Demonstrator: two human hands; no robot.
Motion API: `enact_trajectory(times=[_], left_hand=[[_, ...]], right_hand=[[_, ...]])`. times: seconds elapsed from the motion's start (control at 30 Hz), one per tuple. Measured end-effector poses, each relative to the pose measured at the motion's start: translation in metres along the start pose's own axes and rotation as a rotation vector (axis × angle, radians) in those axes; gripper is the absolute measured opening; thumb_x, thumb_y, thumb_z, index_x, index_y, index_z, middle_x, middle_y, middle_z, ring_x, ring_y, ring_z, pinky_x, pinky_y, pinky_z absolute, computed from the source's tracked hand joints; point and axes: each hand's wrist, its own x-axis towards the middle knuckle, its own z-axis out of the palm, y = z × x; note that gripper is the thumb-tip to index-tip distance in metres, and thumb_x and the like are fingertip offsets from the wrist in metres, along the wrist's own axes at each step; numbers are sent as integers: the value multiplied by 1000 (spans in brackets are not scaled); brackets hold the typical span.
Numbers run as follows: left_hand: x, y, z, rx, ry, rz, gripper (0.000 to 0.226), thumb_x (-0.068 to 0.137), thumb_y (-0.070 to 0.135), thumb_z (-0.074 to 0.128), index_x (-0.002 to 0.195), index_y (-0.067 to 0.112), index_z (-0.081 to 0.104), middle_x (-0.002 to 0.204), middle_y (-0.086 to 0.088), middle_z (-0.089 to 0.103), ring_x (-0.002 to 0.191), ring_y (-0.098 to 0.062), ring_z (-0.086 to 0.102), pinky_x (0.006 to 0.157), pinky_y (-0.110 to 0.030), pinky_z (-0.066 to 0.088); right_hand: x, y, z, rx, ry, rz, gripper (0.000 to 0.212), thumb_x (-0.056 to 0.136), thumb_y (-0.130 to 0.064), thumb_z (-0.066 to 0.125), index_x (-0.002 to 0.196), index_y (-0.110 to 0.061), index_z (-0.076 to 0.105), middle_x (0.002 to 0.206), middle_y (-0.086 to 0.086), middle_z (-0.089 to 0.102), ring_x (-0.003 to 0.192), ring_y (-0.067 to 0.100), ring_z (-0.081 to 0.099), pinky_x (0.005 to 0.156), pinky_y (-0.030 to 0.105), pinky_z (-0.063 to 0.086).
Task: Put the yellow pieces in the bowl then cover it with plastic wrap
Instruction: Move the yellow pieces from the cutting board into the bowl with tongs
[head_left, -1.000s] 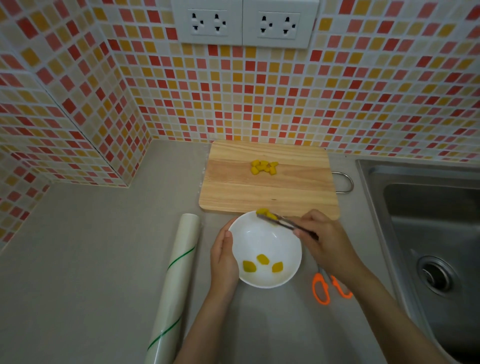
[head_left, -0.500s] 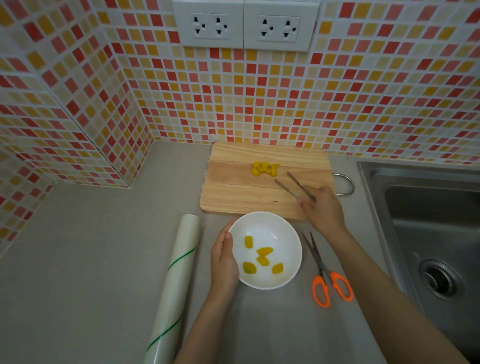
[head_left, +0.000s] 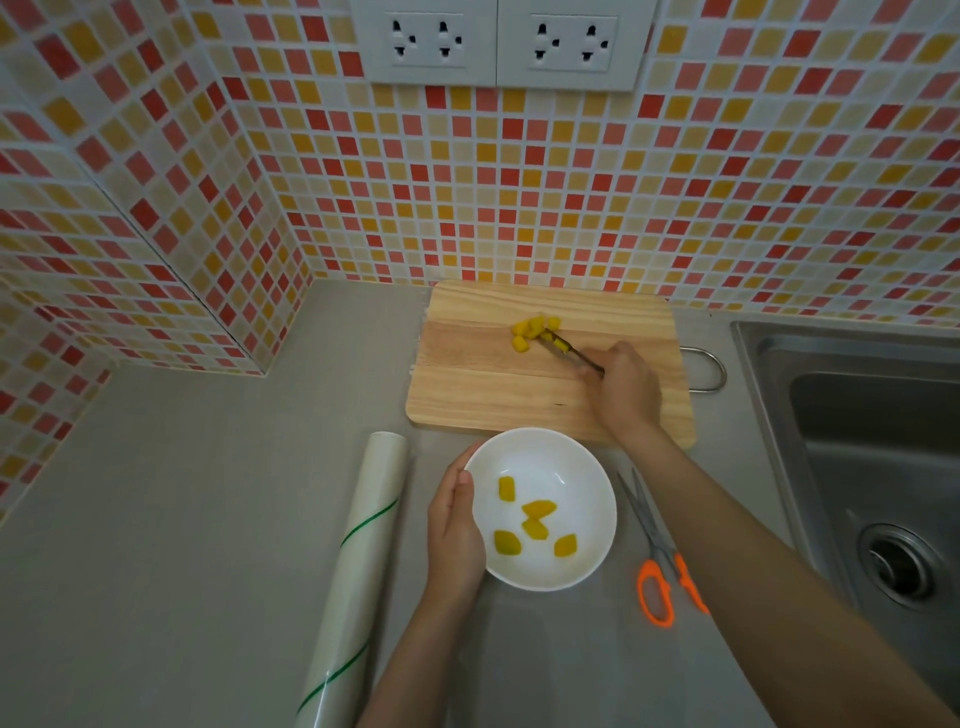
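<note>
A white bowl sits on the grey counter with several yellow pieces inside. My left hand holds the bowl's left rim. On the wooden cutting board behind it lies a small pile of yellow pieces. My right hand grips thin metal tongs over the board. Their tips are closed on a yellow piece at the pile's right edge. A roll of plastic wrap with green stripes lies left of the bowl.
Orange-handled scissors lie right of the bowl. A steel sink takes up the right side. Tiled walls close off the back and left, with sockets above. The board's metal loop handle sticks out to the right.
My right hand dropped a piece from the tongs into the bowl, then moved back to the board and reached the pile. The tongs now pinch a piece there. My left hand stayed on the bowl.
</note>
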Motion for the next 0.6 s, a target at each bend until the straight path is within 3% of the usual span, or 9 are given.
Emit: enact_trajectory(times=[0.23,0.43,0.6], left_hand=[[0,0,1,2,15,-3,32,99,16,35,109,26,64,104,9,69,88,2,66,67,-11,51],[0,2,2,5,27,-11,33,99,16,35,104,32,63,102,11,68,88,3,65,68,-12,52],[-1,4,3,6,36,1,33,99,14,35,101,32,63,98,12,67,81,8,65,62,-7,49]], right_hand=[[-51,4,-24,165,44,-105,30,88,-9,55,115,-13,65,82,10,51,75,30,55,61,28,34],[-117,8,-47,314,36,-200,32,84,-10,63,115,-19,65,77,5,54,65,16,53,58,28,41],[-142,16,-56,286,-3,-264,42,80,-14,66,121,-21,60,77,-18,40,65,-2,44,61,25,38]])
